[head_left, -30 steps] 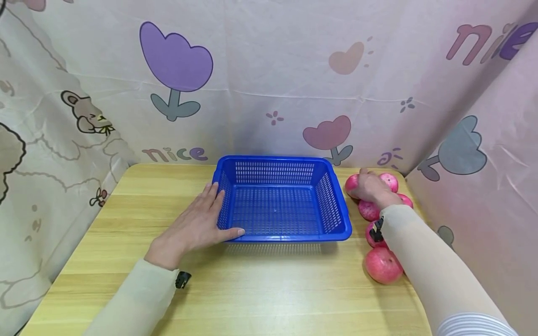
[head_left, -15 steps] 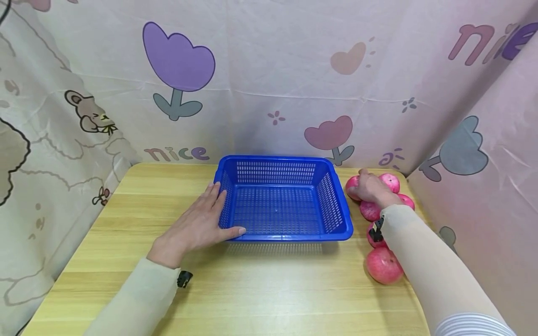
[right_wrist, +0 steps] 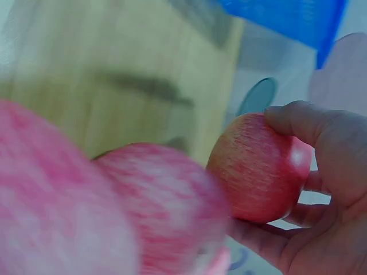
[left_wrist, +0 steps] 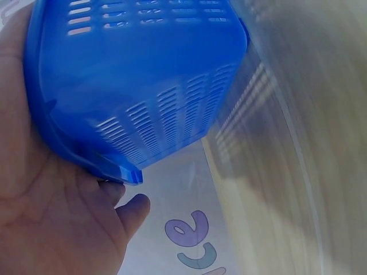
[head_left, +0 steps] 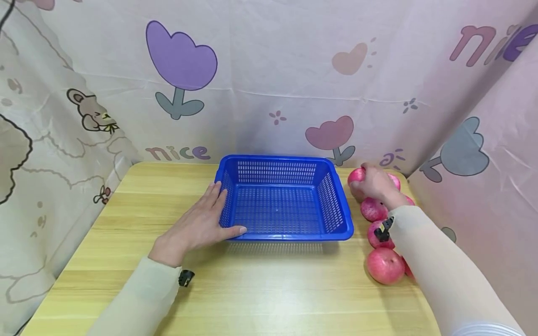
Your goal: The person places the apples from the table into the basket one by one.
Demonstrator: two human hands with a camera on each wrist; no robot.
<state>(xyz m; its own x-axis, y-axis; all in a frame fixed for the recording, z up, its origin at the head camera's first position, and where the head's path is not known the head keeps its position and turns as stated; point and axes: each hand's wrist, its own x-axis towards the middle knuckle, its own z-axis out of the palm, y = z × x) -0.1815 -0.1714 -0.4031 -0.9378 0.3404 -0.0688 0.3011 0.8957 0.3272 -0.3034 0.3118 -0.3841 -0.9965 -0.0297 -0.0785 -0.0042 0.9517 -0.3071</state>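
Hanging behind the work and along both its sides, a pale printed cloth [head_left: 269, 60] is showing us flowers, a heart and the word "nice". In front of it, the wooden tabletop [head_left: 269, 289] is spreading before us, light yellow with a fine grain. Near its far edge, around the middle, a blue plastic basket [head_left: 275, 210] is standing upright, and its perforated walls and floor are facing us.

We are reaching forward with two arms in beige sleeves [head_left: 433, 261]. Our left hand [head_left: 195, 224] is resting on the left part of the basket: its fingers are extending over the side rim, while its thumb is lying along the near rim, without curling around it. Our right hand [head_left: 378, 183] is gripping a red apple [head_left: 356, 175] between thumb and fingers, to the right of the basket and close to the back edge. We cannot tell whether this apple is touching the tabletop.

Beside and below this hand, six other apples [head_left: 385, 266] are lying in a loose group along the right edge, and our arm is partly hiding several. At each wrist we are wearing a small black device [head_left: 186, 278].
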